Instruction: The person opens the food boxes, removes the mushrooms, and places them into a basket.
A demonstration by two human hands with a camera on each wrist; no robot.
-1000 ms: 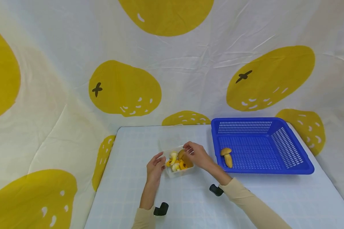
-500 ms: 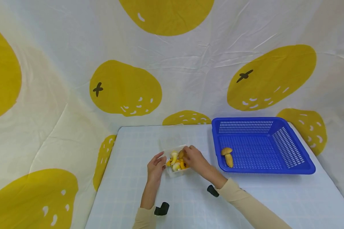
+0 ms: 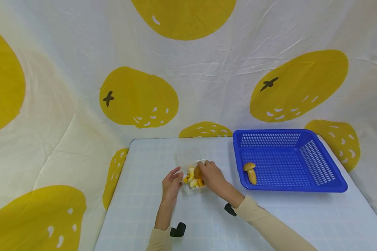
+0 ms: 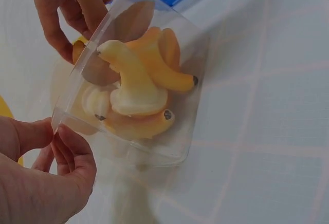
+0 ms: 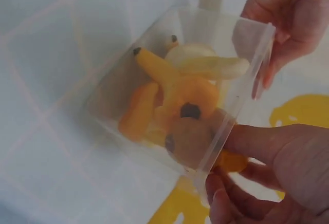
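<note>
A clear plastic box stands on the table, holding white, yellow and orange mushroom-like pieces, some with dark tips. With thumb and fingers, my left hand pinches the box's left rim, as the left wrist view shows. My right hand reaches over the right side of the box. Its thumb and fingers grip a brown mushroom at the rim, seen partly through the wall in the right wrist view. The hand hides part of that mushroom and the box's right edge.
Right of the box sits a blue plastic basket with one brown mushroom at its left side. A clear lid lies behind the box. The table meets a patterned cloth at the back.
My right hand has moved left and slightly down over the box, its fingers now closer around the brown mushroom. The left hand stays at the rim.
</note>
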